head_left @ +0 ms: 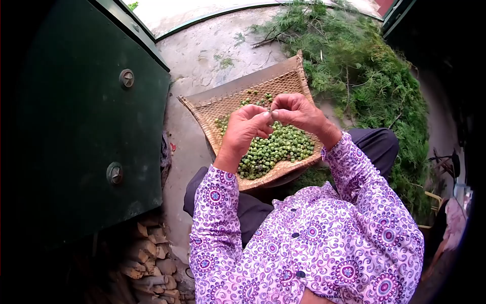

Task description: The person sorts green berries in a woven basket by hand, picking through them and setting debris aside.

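A woven winnowing basket (pixel 202 109) rests between my knees, with its flat wooden edge at the far side. Small round green fruits (pixel 281 147) are heaped in it, mostly toward the near side, with a few scattered near the far edge. Above the heap, my left hand (pixel 246 127) is closed with thumb and forefinger pinched. My right hand (pixel 298 115) pinches in the same way, its fingertips meeting those of my left hand. Something tiny and dark seems to sit between the fingertips, too small to name.
Cut evergreen branches (pixel 364 81) are piled on the concrete floor (pixel 202 50) to the right. A dark green metal door (pixel 91 126) stands at the left. Split firewood (pixel 152 258) is stacked at the lower left.
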Tool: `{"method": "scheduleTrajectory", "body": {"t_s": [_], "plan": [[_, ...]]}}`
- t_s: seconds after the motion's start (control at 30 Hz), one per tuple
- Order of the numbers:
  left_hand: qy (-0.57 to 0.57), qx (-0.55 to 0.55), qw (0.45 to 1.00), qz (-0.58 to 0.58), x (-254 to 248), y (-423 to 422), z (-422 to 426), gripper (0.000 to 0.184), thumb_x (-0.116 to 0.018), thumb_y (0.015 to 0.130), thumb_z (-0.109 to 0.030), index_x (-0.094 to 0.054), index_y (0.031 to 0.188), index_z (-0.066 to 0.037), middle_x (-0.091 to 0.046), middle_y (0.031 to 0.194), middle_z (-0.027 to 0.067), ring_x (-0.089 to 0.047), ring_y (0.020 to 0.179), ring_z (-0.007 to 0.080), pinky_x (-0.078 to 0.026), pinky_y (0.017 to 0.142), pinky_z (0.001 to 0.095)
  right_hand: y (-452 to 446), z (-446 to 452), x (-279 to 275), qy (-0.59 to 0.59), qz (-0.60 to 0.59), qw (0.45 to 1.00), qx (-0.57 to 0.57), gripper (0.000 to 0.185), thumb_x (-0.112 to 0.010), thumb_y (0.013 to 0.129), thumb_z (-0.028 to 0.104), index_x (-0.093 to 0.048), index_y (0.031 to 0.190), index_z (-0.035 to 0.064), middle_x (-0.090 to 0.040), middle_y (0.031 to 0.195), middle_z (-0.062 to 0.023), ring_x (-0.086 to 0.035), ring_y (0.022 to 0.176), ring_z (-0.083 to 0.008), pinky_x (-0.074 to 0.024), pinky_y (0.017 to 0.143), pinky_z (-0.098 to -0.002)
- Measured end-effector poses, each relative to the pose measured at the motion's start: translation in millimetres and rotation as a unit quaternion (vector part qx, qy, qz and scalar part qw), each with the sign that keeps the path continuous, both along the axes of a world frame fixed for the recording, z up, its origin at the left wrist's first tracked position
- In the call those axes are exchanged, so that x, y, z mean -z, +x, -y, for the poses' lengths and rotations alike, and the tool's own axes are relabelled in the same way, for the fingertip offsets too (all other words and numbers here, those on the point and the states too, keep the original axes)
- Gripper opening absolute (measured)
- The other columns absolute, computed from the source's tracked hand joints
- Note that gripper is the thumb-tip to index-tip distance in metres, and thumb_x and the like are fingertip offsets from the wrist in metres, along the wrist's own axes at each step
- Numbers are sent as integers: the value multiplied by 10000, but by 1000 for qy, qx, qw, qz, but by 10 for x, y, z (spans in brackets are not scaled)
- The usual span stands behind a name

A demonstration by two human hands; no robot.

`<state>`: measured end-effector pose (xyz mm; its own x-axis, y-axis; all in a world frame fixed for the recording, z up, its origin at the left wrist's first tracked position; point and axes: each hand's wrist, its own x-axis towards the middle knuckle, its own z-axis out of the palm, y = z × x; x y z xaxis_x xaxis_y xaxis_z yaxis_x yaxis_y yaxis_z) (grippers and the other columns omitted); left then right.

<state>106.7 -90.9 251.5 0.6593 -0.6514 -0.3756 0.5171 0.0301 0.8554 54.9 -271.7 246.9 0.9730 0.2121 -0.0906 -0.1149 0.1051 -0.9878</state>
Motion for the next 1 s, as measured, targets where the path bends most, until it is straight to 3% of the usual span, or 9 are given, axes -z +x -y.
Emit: {"method": "scheduleTrajectory", "body": {"t_s": [0.23, 0.3, 0.37, 0.43, 0.5, 0.63, 0.67, 0.73, 1.0], "plan": [[-10, 44, 999, 16, -9, 3, -47, 62, -614, 743, -31, -571, 787, -20, -575, 675, 24, -566, 588, 96, -462, 521, 205, 43, -9, -31, 87, -58, 994, 32, 124, -558, 856, 160, -523, 879, 43, -555, 730, 6, -525, 633, -44, -438, 549, -169], [35, 92, 989, 113, 48, 9, -86, 61, -616, 738, -38, -586, 786, -17, -572, 687, 7, -544, 618, 74, -444, 553, 207, 223, 85, 4, 29, -69, 997, 22, 105, -567, 845, 117, -534, 894, 30, -585, 763, -31, -566, 666, -75, -475, 568, -193], [65, 102, 987, 108, 18, -35, -95, 97, -619, 742, -61, -608, 823, -10, -566, 704, -16, -515, 641, 53, -426, 575, 201, 542, 319, 3, 228, -8, 966, 123, 105, -586, 828, 93, -545, 900, 29, -607, 803, -74, -592, 683, -114, -504, 586, -215], [152, 163, 959, 176, 24, -49, -119, 155, -619, 756, -88, -617, 889, -8, -565, 720, -28, -497, 633, 43, -416, 566, 190, 890, 819, 174, 454, -47, 834, 311, 157, -602, 820, 115, -537, 932, 27, -615, 817, -95, -604, 697, -141, -516, 603, -226], [153, 156, 964, 152, -80, -46, -150, 182, -617, 787, -135, -615, 921, -12, -572, 753, -27, -497, 648, 38, -408, 568, 182, 875, 839, 284, 287, -8, 870, 402, 191, -605, 817, 123, -519, 955, 24, -616, 820, -91, -614, 730, -152, -521, 616, -229], [124, 61, 978, 154, -146, 34, -198, 209, -607, 812, -158, -604, 955, -6, -589, 783, -13, -501, 672, 38, -412, 603, 183, 544, 672, 802, -57, -139, 958, 244, 306, -631, 788, 159, -547, 1006, -39, -605, 898, -130, -617, 773, -175, -533, 642, -259], [101, 27, 983, 150, -169, 35, -196, 201, -597, 822, -158, -606, 958, -9, -602, 807, 2, -531, 703, 49, -427, 642, 190, 468, 684, 1128, -290, -59, 929, 222, 427, -659, 745, 212, -532, 1050, -58, -603, 939, -162, -608, 822, -240, -515, 732, -328], [84, 6, 986, 145, -212, 52, -210, 197, -592, 826, -159, -608, 958, -14, -608, 825, 12, -549, 726, 61, -435, 657, 195, 275, 578, 1410, -521, -21, 849, 90, 503, -654, 706, 187, -498, 1149, 9, -561, 1040, -212, -540, 984, -319, -441, 857, -388], [33, -120, 986, 110, -399, 126, -333, 189, -535, 866, -143, -599, 965, 5, -627, 913, 70, -602, 776, 110, -474, 683, 224, 424, 433, 1745, -573, -77, 815, 29, 697, -703, 672, 170, -379, 1288, 121, -246, 1375, -194, -265, 1251, -374, -290, 1008, -441]]}}
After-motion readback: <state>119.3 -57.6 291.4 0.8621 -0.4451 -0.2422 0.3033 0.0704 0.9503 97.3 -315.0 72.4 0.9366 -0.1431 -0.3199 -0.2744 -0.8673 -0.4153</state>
